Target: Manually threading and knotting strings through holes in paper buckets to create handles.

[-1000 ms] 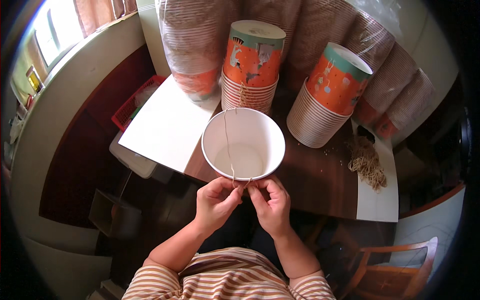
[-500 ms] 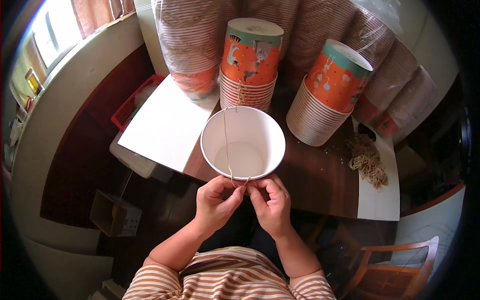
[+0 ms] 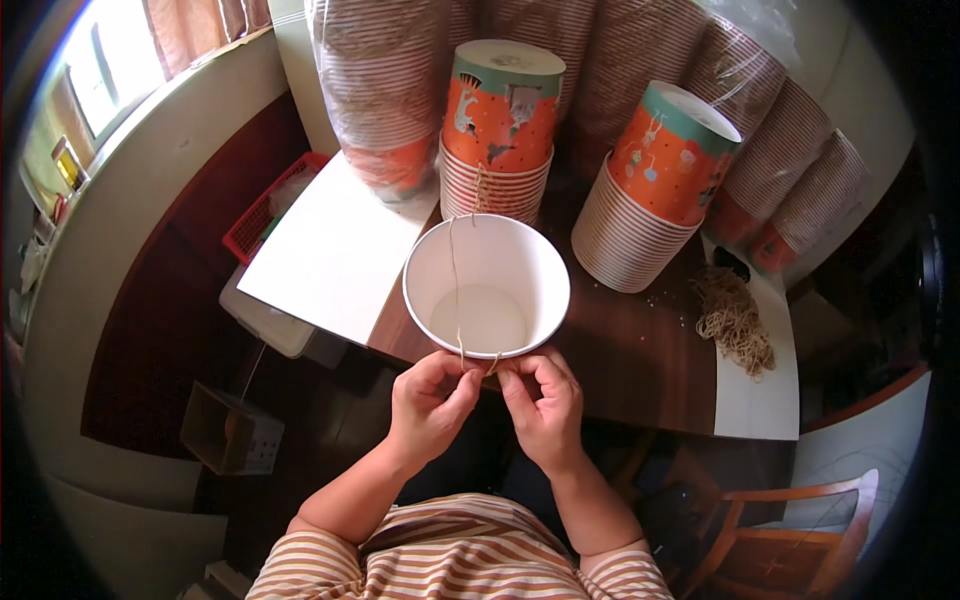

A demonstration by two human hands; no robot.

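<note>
Bucket (image 3: 520,255) at the tabletop's (image 3: 640,370) near edge, toward its left end, mouth up and tipped at the person. Underside hidden, so can't tell if it rests on wood or is propped below the edge. String (image 3: 457,285) spans the mouth, far rim to near rim.

Left hand (image 3: 430,400): thumb and forefinger pinched on the string just below the near rim. Right hand (image 3: 545,402): matching pinch on string beside it, fingertips apart from the left's; other fingers curled under the rim, grip there partly hidden.

Handling, judged: bucket light, springy, wall dents if squeezed; best held by the rolled rim. String soft, limp, a bit rough, so little slip; take it close to the rim.

Materials: bucket looks like coated card, smooth white inside, round, tapering to a flat base. String is thin tan fibre. Behind, left stack (image 3: 497,185) and right stack (image 3: 635,230): nested buckets, ribbed by rims, orange and green print. Frayed tan twine (image 3: 735,318) heaped by the tabletop's right edge. Wrapped stacks (image 3: 375,80) along the far edge, crinkled clear plastic.
</note>
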